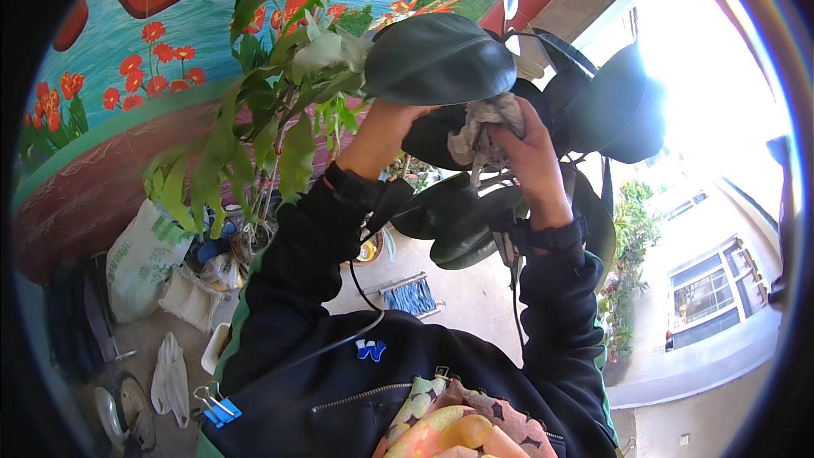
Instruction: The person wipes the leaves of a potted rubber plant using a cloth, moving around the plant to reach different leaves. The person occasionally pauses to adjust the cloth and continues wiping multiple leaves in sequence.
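A large dark green rubber plant leaf (442,60) spreads across the upper middle of the view. My left hand (397,124) reaches up under its left part; the fingers are hidden behind the leaf, so its grip cannot be seen. My right hand (531,149) grips a crumpled grey cloth (486,127) between thumb and fingers, just below the leaf's right edge, where the cloth meets the leaf. More dark leaves (461,222) of the same plant hang below and to the right of my hands.
A light green potted plant (299,57) stands at left, before a painted flower mural (152,76). A white woven sack (143,261), a plastic bag (170,375) and a wheel (133,407) are on the floor. A folding stool with blue webbing (410,296) lies below. At right is a window (715,292).
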Demonstrator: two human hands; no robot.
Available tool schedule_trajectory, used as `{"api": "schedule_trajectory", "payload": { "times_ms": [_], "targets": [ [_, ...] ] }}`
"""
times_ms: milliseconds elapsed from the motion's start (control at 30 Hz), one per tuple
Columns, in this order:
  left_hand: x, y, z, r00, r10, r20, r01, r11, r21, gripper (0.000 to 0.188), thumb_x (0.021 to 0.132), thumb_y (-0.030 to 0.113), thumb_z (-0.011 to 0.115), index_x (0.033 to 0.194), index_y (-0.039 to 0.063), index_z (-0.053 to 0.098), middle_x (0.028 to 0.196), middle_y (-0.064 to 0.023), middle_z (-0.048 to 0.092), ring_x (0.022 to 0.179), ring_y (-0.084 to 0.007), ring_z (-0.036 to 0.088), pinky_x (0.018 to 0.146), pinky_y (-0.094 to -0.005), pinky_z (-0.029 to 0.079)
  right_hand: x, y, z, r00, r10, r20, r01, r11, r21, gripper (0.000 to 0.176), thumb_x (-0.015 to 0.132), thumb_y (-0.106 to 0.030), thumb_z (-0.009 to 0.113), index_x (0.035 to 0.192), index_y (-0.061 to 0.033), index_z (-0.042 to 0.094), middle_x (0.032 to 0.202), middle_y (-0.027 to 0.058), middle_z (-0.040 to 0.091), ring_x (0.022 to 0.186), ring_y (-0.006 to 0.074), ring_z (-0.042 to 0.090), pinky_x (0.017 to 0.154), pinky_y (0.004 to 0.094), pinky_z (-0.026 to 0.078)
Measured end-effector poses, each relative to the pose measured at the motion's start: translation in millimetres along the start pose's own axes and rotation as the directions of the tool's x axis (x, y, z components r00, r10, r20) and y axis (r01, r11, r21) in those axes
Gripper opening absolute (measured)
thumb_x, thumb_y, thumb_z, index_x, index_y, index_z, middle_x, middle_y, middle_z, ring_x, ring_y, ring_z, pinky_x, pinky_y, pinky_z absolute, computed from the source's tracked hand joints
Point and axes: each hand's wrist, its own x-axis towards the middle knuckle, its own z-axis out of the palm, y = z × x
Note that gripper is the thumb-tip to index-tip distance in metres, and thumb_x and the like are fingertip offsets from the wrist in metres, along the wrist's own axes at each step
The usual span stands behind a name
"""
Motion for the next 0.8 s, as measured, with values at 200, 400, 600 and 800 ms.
{"api": "schedule_trajectory", "payload": {
  "times_ms": [200,400,600,800],
  "targets": [
    [39.3,-27.1,7.2,0.964,-0.236,-0.122,0.113,0.781,-0.615,0.043,0.096,0.045,0.057,0.119,0.009,0.052,0.111,-0.0034,0.059,0.095,-0.0125,0.058,0.089,-0.0300,0.042,24.0,-12.8,-2.0,0.963,-0.012,0.271,0.139,0.879,-0.456,0.052,0.079,-0.003,0.063,0.129,0.0014,0.050,0.110,0.0151,0.065,0.100,0.0228,0.063,0.090,0.0311,0.047],
    [90.8,-52.5,3.6,0.953,-0.276,-0.123,0.113,0.704,-0.701,0.045,0.094,0.050,0.056,0.115,0.010,0.052,0.108,-0.0051,0.061,0.095,-0.0162,0.059,0.082,-0.0329,0.048,42.3,-16.8,0.5,0.916,0.056,0.397,0.151,0.869,-0.471,0.048,0.077,-0.003,0.066,0.124,0.0006,0.054,0.108,0.0176,0.065,0.105,0.0267,0.062,0.092,0.0353,0.047],
    [145.1,-88.6,0.4,0.782,-0.571,-0.250,0.205,0.614,-0.762,0.063,0.083,0.060,0.067,0.103,0.004,0.047,0.091,-0.0103,0.060,0.090,-0.0247,0.062,0.077,-0.0362,0.054,94.5,-36.2,-15.4,0.965,-0.231,0.127,0.263,0.880,-0.395,0.062,0.077,-0.003,0.070,0.134,0.0004,0.045,0.123,0.0126,0.056,0.106,0.0215,0.057,0.090,0.0323,0.047],
    [141.1,-92.0,8.4,0.871,-0.437,-0.224,0.133,0.650,-0.749,0.073,0.083,0.050,0.070,0.126,0.001,0.037,0.126,-0.0209,0.049,0.115,-0.0333,0.052,0.097,-0.0499,0.046,125.6,-59.6,-25.6,0.964,-0.267,0.002,0.258,0.930,-0.263,0.067,0.084,-0.004,0.068,0.144,-0.0072,0.039,0.124,0.0110,0.058,0.112,0.0206,0.058,0.094,0.0311,0.048]
  ]
}}
